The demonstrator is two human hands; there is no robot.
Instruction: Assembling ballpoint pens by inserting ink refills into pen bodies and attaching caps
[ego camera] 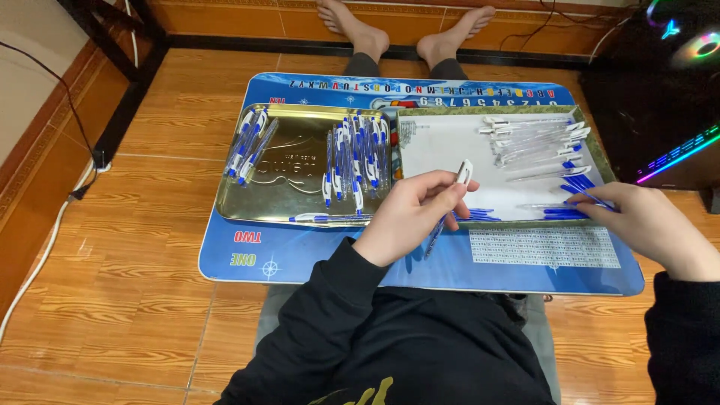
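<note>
My left hand (411, 214) grips a pen (450, 204) with a white clip end and a blue lower part, held over the front edge of a white-lined tray (450, 142). My right hand (651, 225) reaches to the tray's front right corner, its fingers pinching a blue pen part (592, 198) from a small pile of blue pieces (576, 183). Clear pen barrels with white ends (534, 139) lie in the tray's far right part. A gold metal tray (294, 187) to the left holds several finished blue and white pens (358, 157).
Both trays rest on a blue lap board (300, 259) printed with letters and a grid, set across my legs. My bare feet (360, 28) point at the far wall. A computer case with coloured lights (660, 90) stands at right. A white cable (45, 247) runs along the wooden floor at left.
</note>
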